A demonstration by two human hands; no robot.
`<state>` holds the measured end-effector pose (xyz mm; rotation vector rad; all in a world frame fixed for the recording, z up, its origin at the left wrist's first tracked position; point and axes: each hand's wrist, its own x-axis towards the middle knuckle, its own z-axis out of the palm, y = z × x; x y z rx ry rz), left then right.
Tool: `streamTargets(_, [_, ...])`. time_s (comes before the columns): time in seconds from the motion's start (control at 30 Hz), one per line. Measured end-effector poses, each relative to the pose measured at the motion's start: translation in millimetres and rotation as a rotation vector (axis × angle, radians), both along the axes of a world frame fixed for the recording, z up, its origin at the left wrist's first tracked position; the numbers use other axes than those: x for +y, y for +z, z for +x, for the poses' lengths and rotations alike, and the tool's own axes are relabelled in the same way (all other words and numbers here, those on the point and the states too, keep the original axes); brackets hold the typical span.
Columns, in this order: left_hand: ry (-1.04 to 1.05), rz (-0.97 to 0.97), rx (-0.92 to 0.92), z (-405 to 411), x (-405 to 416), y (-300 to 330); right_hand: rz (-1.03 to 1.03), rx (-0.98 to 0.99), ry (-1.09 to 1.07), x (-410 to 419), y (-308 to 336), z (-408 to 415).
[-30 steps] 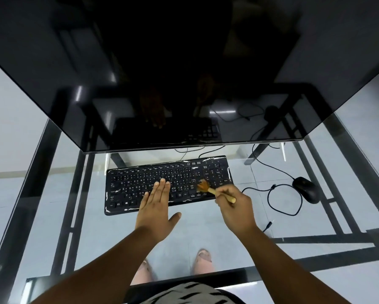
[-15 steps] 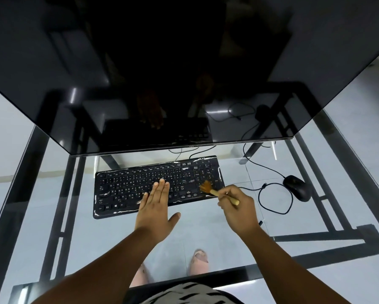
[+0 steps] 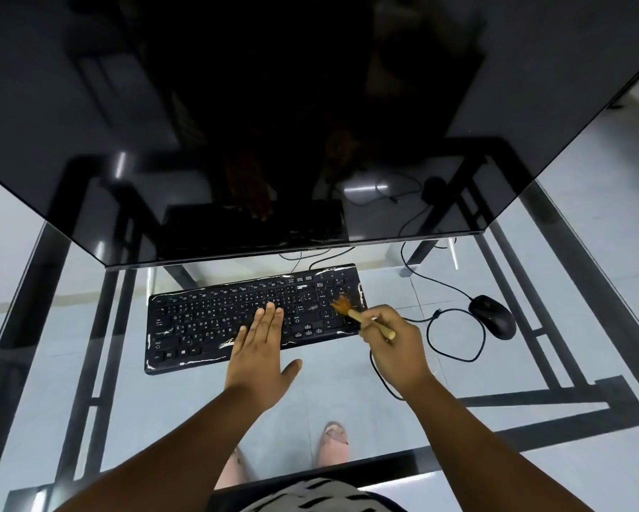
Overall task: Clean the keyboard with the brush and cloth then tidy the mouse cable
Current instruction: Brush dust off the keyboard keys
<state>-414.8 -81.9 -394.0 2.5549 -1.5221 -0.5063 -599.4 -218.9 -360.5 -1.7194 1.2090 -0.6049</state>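
While the left hand (image 3: pixel 262 349) lies flat steadying the keyboard (image 3: pixel 251 319) at the glass desk's (image 3: pixel 347 378) centre, the right hand (image 3: pixel 397 345) pinches the brush (image 3: pixel 362 316) mid-handle, bristles at the 3 o'clock end; light, stiff stick, soft tip.

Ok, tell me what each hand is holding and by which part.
Right hand grips the brush by its wooden handle. Left hand holds nothing, resting flat on the keyboard.

Dim, sharp wide-angle view; glare streaks the dark monitor (image 3: pixel 310 123)
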Motion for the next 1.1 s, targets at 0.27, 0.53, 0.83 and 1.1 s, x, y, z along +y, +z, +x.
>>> streamTargets(0.27, [0.0,0.015,-0.02,-3.7,-3.8,-0.4,0.044,-0.029,-0.009,0.9,2.8,-12.4])
streamTargets(0.53, [-0.003,0.02,-0.028,-2.1,-4.7,-4.4,-0.072,-0.073,-0.117,-1.9,-0.3,-24.3])
streamTargets(0.83, [0.129,-0.103,0.012,22.5,19.5,-4.2,-0.101,-0.178,0.019,13.5,-0.7,4.8])
streamTargets(1.1, [0.308,-0.193,-0.032,67.1,69.9,4.1,-0.295,0.006,0.336,56.5,-26.2,45.0])
